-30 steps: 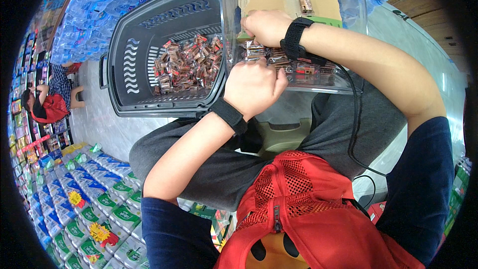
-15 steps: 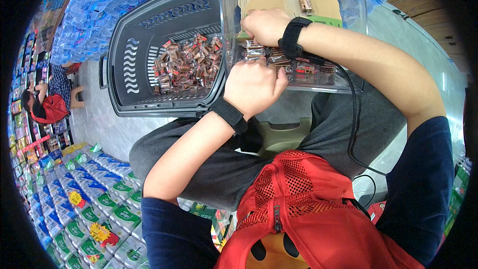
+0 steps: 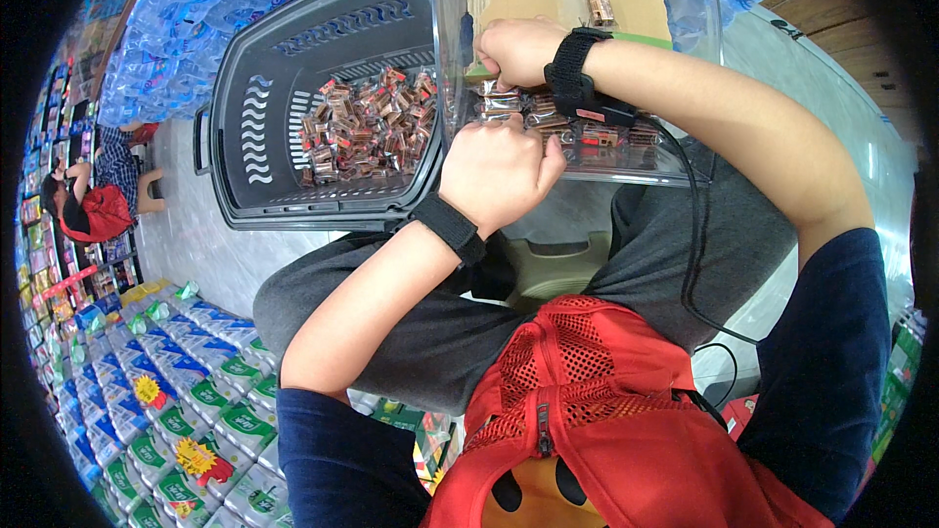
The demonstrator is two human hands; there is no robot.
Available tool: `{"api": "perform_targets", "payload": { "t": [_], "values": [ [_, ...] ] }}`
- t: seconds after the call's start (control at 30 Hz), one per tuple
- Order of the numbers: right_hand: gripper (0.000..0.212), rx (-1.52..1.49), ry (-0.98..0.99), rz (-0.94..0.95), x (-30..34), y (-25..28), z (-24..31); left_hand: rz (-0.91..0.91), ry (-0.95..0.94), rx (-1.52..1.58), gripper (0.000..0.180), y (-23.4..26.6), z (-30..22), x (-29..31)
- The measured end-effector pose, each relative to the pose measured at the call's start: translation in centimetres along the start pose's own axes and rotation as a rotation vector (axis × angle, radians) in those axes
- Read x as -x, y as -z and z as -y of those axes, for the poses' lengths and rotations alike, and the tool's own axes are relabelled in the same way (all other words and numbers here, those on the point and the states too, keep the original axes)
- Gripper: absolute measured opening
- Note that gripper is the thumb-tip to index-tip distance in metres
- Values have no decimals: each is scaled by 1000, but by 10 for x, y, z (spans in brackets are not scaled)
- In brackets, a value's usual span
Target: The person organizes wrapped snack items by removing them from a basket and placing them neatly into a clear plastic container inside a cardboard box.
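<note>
Small clear-wrapped brown snack packets (image 3: 499, 101) are laid in the near part of the clear plastic bin (image 3: 626, 174), and many more loose packets (image 3: 367, 127) are heaped in the dark grey basket (image 3: 333, 39), just to the left of the bin. By the left hand (image 3: 499, 171), the near left part of the bin is covered, with the back of the hand turned up; perhaps the wall is steadied in this way. The left fingers are bent and their tips are hidden, so whether something is pinched cannot be told. The right hand (image 3: 528, 54) is lowered into the left part of the bin, with the fingers curled down at the edge between the brown carton (image 3: 558, 0) and the packets; its grip also cannot be told. The carton is seen in the far part of the bin, perhaps put there as a filler or a backing. Beside the hands, the bin's left-hand packets are laid with their long axis from left to right. The single packet (image 3: 599, 7) on the carton is pointed toward the bin's far side, slightly tilted. In the heap left of the bin, no common direction is kept.
</note>
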State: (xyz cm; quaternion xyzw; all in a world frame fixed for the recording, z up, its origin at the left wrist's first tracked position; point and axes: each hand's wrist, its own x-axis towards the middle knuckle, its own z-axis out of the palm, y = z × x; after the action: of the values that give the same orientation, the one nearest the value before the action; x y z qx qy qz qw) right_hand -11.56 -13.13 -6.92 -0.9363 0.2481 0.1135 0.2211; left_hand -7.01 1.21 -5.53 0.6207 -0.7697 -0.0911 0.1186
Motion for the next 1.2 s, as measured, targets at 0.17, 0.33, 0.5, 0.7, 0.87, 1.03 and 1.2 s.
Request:
{"api": "perform_targets", "payload": {
  "t": [0.17,0.33,0.5,0.7,0.87,1.03,1.2],
  "values": [
    [26,-1,-45,37,-1,2,0,-15,-10,6,33,-1,0,0],
    [26,-1,-82,22,1,7,5,-35,-16,12,33,-1,0,0],
    [27,78,-137,-17,0,0,8,-41,-19,26,33,-3,0,0],
    [27,89,-151,-42,0,-3,10,-21,-9,14,33,-2,-1,0],
    [24,74,-149,-74,2,-3,13,-12,-2,11,33,-1,-1,0],
    [23,106,-138,-66,5,-2,16,-35,-20,25,32,-2,-1,0],
    [23,129,-151,-95,6,-5,18,-36,-22,32,32,-1,-1,-1]
  ]
}}
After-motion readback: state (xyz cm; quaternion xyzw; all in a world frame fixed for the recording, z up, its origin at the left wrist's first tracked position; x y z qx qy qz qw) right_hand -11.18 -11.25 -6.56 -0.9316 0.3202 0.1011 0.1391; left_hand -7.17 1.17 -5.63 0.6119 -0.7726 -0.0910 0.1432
